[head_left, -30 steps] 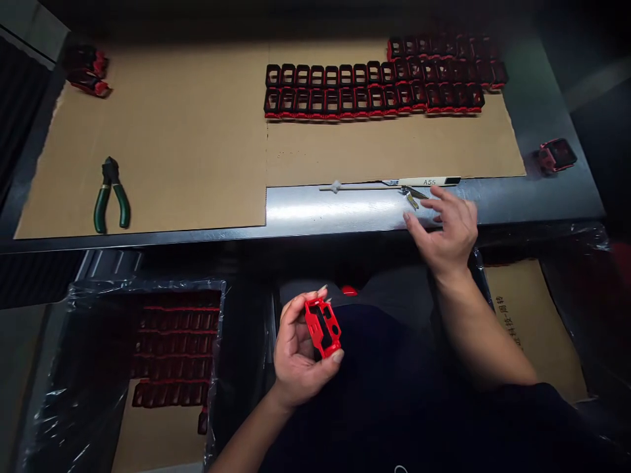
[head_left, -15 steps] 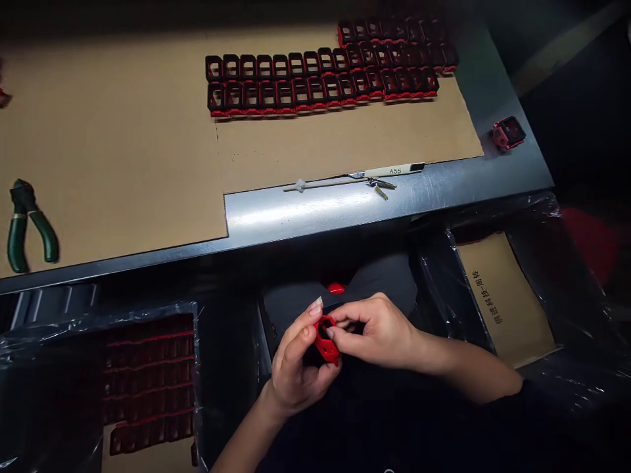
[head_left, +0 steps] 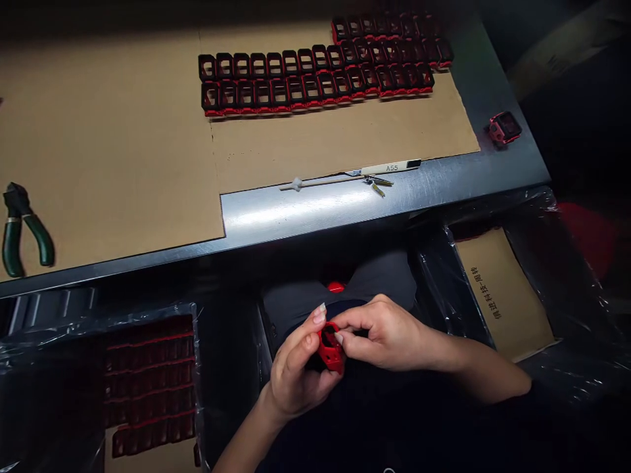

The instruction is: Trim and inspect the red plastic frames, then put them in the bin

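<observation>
- Centrally, at the bottom of the view and below the tabletop's front edge, a small red plastic frame (head_left: 330, 348) with a dark opening is held in both hands over the person's dark-clothed lap.
- Its long axis runs roughly away from the person, tilted a little, with the far end leaning left and the near end right.
- The left hand (head_left: 300, 378) lies to the frame's left and slightly nearer the person, fingers curled and closed around it from that side and below.
- The right hand (head_left: 387, 338) comes in from the right, its fingertips pinched onto the frame's right side. Both hands touch the frame, and their fingers hide much of it.
- Beyond the hands, the metal tabletop (head_left: 305, 213) carries a brown cardboard sheet (head_left: 113, 144).
- Two long, tightly packed rows of red-and-black frames (head_left: 315, 85) stand on the cardboard, well ahead of the hands.
- Green-handled pliers (head_left: 22, 230) lie on the cardboard at far left, and a lone red-and-black frame (head_left: 504, 127) sits on bare metal at far right.
- Along the cardboard's front edge lie a white marker labelled A55 (head_left: 389, 169), a thin rod with a white knob (head_left: 315, 183) and a small metal clip (head_left: 377, 188).
- Below the tabletop to the left, a plastic-lined box (head_left: 148, 387) holds stacked red frames. To the right, a second plastic-lined box holds printed cardboard (head_left: 503, 292).
</observation>
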The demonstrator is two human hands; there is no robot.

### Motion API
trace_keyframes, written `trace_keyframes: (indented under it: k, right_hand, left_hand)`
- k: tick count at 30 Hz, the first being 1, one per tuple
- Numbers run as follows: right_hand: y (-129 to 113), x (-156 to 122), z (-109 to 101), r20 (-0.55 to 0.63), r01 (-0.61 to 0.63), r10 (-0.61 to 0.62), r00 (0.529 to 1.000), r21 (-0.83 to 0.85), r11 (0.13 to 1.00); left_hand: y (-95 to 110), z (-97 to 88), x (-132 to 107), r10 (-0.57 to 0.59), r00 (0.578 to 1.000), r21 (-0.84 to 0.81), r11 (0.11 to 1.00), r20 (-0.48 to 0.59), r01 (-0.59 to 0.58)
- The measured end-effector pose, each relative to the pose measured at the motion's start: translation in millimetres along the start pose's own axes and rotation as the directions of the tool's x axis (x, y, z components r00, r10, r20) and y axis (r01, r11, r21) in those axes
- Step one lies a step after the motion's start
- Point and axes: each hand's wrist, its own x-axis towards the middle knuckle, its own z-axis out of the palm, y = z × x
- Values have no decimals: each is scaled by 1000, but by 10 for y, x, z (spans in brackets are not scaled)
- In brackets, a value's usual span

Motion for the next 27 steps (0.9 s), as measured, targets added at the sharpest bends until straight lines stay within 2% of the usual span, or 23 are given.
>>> trace_keyframes:
  k: [6,14,17,19,23,27]
  right_hand:
    - [-10,9,-53,37,-14,14,999,-7,1000]
    - [1,48,68,-75,-116,115,991,-14,993]
    - [-21,45,68,-90,-117,115,989,-14,993]
    - [-37,35,22,-46,-94,93,995,-25,995]
    - [-20,5,-103,91,-68,62,994,66,995]
    - [47,-3,-129,115,-160,136,984,238,958]
  left_hand:
    - [8,-6,-2,-5,1000,35,999,-6,5]
    - [-6,-37,-17,-5,999,51,999,48,2]
    - [-15,-26,-23,5,1000,30,1000,21,-6]
    - [-17,-9,-35,-11,1000,2,1000,-8,11]
    - [-5,47,-74,-180,981,-189,968,-66,165]
    - [18,111,-96,-379,924,-430,844,-52,321]
